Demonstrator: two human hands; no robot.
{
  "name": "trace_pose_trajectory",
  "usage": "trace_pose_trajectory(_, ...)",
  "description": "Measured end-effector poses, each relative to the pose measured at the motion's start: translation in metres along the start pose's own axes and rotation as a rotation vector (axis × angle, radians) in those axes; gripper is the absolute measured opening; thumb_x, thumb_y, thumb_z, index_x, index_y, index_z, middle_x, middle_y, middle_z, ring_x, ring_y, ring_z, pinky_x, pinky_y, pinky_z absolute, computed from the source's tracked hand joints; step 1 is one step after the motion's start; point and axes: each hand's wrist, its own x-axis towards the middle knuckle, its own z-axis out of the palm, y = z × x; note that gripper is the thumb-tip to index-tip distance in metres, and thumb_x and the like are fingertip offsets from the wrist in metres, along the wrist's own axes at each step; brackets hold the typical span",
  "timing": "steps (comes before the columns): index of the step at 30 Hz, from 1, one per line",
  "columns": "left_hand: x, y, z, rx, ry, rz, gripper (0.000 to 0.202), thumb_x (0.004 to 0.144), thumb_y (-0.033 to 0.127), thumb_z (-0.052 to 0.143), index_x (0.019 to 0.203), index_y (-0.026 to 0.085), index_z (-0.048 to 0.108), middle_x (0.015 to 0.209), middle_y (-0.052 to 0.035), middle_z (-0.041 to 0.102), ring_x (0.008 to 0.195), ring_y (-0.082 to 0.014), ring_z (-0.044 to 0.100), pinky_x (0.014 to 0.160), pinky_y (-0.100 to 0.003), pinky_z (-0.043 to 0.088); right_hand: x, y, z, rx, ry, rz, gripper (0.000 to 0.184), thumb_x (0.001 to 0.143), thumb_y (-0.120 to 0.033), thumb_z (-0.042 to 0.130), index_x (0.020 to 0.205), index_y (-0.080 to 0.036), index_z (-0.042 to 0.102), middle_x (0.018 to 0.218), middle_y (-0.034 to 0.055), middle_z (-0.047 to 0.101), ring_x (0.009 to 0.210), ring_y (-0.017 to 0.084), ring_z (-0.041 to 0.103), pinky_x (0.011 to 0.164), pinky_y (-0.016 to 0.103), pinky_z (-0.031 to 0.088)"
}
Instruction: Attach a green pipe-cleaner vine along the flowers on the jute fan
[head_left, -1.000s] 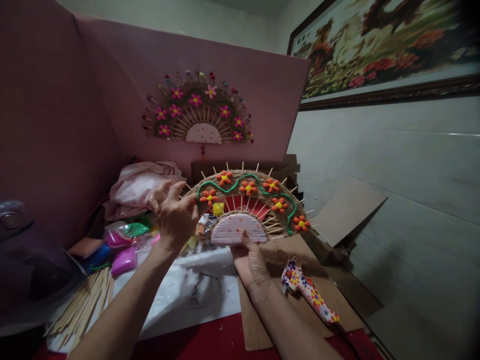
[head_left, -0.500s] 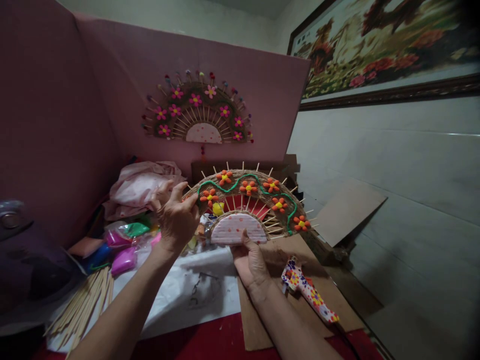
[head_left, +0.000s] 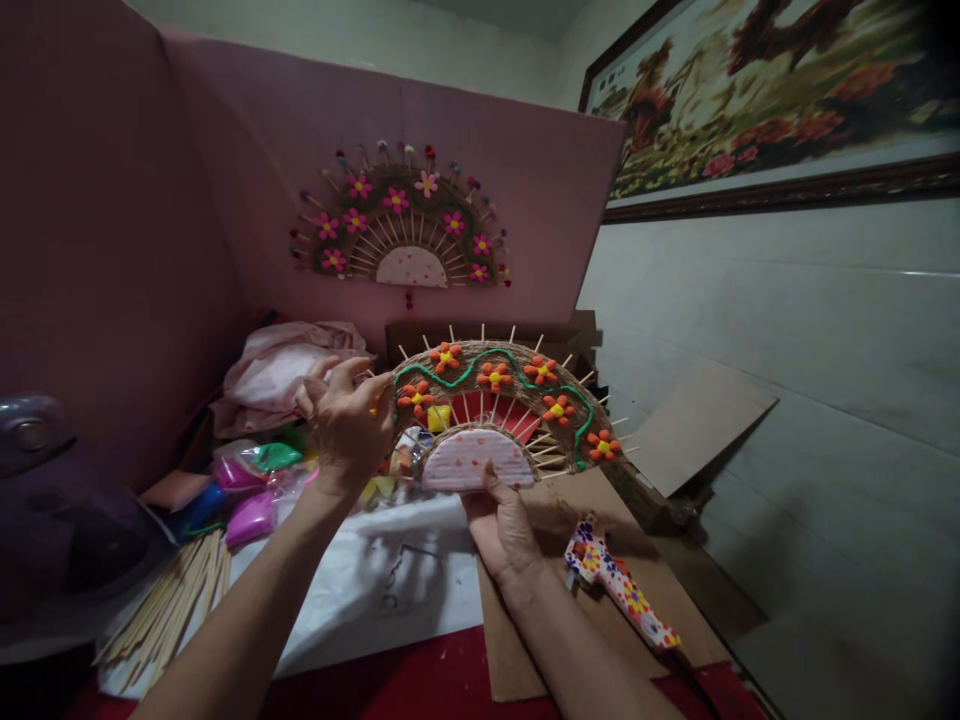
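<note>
A half-round craft fan [head_left: 517, 357] of twine and thin sticks is held up, with orange clay flowers, a wavy green strip and a white spotted half-circle base. My right hand [head_left: 504, 525] grips that base from below, its thumb on the front. At the fan's left end is my left hand [head_left: 346, 425], fingers bent and closed in over the twine band. It covers that end, with a bit of orange showing by the fingers; what they pinch, if anything, is hidden.
A flower-patterned glue gun [head_left: 619, 580] lies on cardboard [head_left: 517, 640] at right. Thin sticks [head_left: 169, 605] and bagged coloured clay [head_left: 251, 518] sit at left. A similar fan with pink flowers [head_left: 395, 200] hangs on the pink panel [head_left: 547, 200] behind.
My left hand has turned slightly, and its fingers have drawn in more at the fan's left end. My right hand and the fan have hardly moved.
</note>
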Motion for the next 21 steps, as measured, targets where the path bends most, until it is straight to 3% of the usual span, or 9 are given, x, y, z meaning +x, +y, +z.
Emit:
trace_pose_trajectory(6,0.0046,-0.0079,0.0018,-0.030,0.024,-0.040,0.012,0.076,0.028,0.063,0.070,0.024,0.072,0.105,-0.0059,0.065,0.109,-0.0300,0.042,0.089,-0.047,0.031,-0.0027,0.0027,-0.0003,-0.013,-0.024,0.000,0.044,0.055,-0.016,0.082,0.094,-0.021,0.062,0.082,-0.0029,0.071,0.078,0.014,0.067,0.076,0.028,0.054)
trace_pose_trajectory(14,0.0062,-0.0076,-0.0012,-0.016,0.016,-0.060,0.010,0.075,0.025,0.064,0.068,0.024,0.072,0.106,-0.0057,0.064,0.109,-0.0308,0.041,0.088,-0.048,0.029,-0.0058,0.0046,-0.0006,-0.022,-0.048,0.041,0.052,0.054,-0.016,0.083,0.100,-0.023,0.061,0.085,-0.0031,0.072,0.081,0.017,0.067,0.085,0.037,0.053)
trace_pose_trajectory(21,0.0069,-0.0073,-0.0026,-0.022,0.011,-0.045,0.012,0.076,0.023,0.061,0.070,0.023,0.071,0.105,-0.0059,0.064,0.110,-0.0311,0.041,0.089,-0.049,0.029,-0.0070,0.0047,0.0001,-0.036,-0.040,0.056,0.050,0.054,-0.015,0.083,0.099,-0.022,0.062,0.088,-0.0025,0.072,0.083,0.016,0.067,0.083,0.033,0.053)
